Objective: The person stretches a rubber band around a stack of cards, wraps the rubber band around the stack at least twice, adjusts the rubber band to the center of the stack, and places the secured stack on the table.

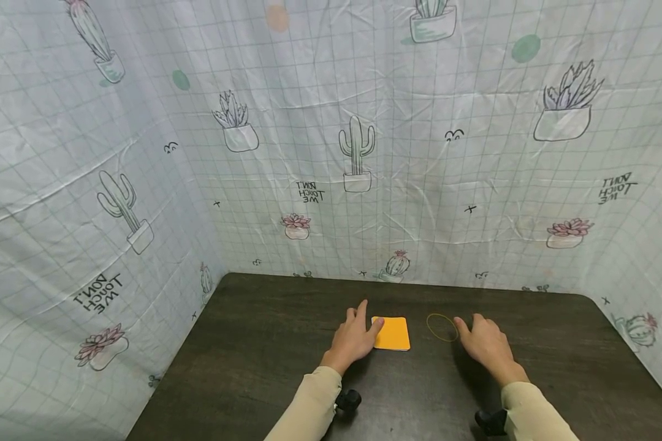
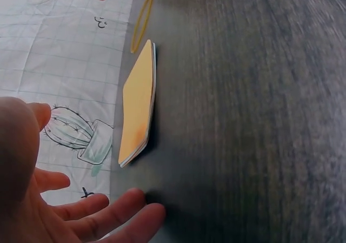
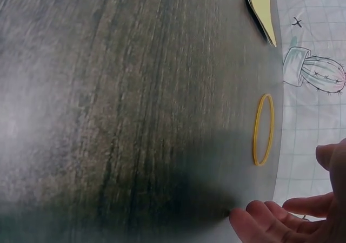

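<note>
A small orange-covered notebook [image 1: 393, 334] lies flat on the dark table. Just left of it is my left hand [image 1: 354, 335], fingers spread, its thumb overlapping the notebook's edge in the head view. In the left wrist view the notebook [image 2: 138, 102] shows thin layered pages, and the left hand [image 2: 81, 210] stands apart from it with nothing in its grasp. A yellow rubber band [image 1: 442, 327] lies right of the notebook as a loose oval. Beside the band's right end, my right hand [image 1: 486, 344] hovers with relaxed fingers, holding nothing. The rubber band [image 3: 264, 129] also shows in the right wrist view.
The dark wooden table [image 1: 265, 343] runs back to a white grid-patterned cloth [image 1: 320, 122] printed with cacti, which hangs behind it and along both sides. Black wrist devices [image 1: 349, 401] sit under both sleeves, close over the table.
</note>
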### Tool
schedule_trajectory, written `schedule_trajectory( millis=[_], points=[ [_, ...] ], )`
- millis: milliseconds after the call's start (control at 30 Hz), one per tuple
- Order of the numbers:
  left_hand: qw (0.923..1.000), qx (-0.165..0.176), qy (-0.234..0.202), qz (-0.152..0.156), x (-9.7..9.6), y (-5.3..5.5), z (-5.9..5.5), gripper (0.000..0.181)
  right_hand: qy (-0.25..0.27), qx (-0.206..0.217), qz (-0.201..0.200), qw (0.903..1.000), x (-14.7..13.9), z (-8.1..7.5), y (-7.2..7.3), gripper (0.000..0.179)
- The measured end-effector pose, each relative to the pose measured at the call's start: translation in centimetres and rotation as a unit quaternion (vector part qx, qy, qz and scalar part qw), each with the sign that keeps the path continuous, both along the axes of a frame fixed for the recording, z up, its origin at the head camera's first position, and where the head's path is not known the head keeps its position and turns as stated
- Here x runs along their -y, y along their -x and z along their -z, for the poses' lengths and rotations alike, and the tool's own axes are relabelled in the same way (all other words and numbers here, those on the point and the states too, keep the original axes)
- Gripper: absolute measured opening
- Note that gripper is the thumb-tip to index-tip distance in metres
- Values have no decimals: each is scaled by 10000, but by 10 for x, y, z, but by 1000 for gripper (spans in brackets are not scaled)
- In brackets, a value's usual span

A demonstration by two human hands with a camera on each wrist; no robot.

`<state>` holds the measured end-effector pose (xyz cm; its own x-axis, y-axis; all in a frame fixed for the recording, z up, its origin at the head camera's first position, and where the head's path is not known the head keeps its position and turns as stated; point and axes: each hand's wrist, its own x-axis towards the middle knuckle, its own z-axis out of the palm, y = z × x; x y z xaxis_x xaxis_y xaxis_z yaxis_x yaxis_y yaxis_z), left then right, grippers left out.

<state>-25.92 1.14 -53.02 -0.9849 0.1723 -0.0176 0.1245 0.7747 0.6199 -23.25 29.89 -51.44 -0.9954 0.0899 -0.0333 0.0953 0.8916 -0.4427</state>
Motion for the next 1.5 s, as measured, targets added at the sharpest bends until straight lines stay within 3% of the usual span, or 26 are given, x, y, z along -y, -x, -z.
schedule_trajectory(
  millis=[300,600,900,1100,1500],
  points=[
    [9999,150,35,-76,-5,5,7,74,-42,52,-63,10000,-1,5,4,75],
    [9990,395,-10,-196,-8,9,10,74,-12,-3,-104,9999,-4,3,10,45],
    [9994,252,180,-151,-10,13,12,65,202,391,-104,9990,-4,-1,10,42],
    [9993,76,346,-112,-12,16,14,59,207,321,-7,9993,-3,3,12,44],
    [9987,137,471,-165,-14,25,19,55,109,315,220,9992,1,5,17,39]
  ],
)
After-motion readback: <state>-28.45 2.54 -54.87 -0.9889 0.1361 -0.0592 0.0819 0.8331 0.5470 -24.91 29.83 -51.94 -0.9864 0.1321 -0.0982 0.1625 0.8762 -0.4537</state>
